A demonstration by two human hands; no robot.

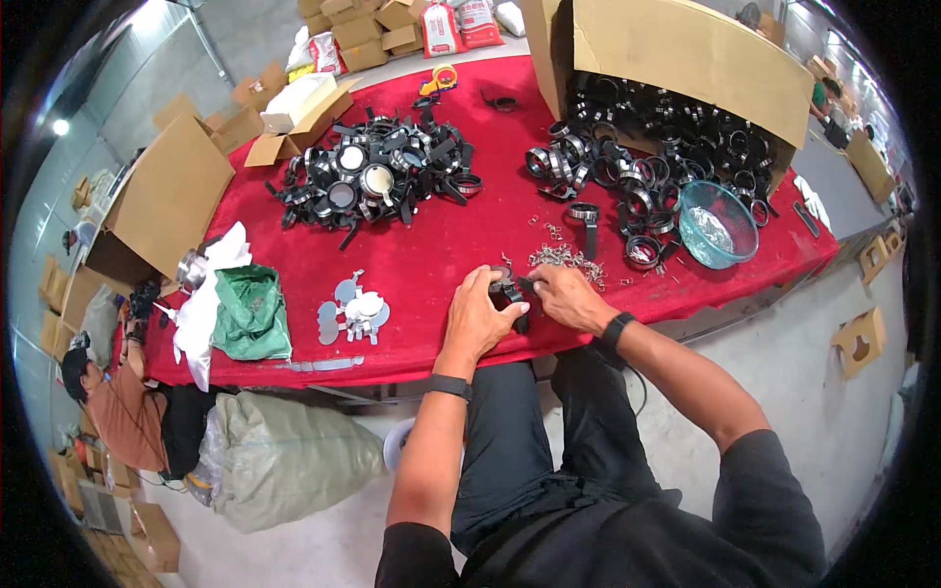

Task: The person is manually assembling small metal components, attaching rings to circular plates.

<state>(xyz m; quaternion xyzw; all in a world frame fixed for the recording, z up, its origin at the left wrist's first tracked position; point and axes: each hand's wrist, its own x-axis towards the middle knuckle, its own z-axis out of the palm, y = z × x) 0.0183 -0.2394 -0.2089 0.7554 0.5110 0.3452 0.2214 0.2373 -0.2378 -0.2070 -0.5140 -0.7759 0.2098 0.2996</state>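
Near the table's front edge, my left hand [475, 318] is closed round a black ring-shaped piece with a strap [512, 294], much like a wristwatch case. My right hand [571, 298] pinches the black strap end on the piece's right side; its fingertips partly hide the strap. Just beyond my right hand lies a loose heap of small metal buckle-like links [569, 259]. A similar strapped ring [585, 218] rests farther back. Flat grey discs [363, 310] with tabs lie in a small pile to the left of my hands.
Strapped black rings [377, 176] are heaped at the back left. More spill from a tipped cardboard box [676, 49], beside a clear bowl [718, 223]. A green bag [252, 312] lies at the left. Below it stands a large sack [284, 456] near another person [123, 416].
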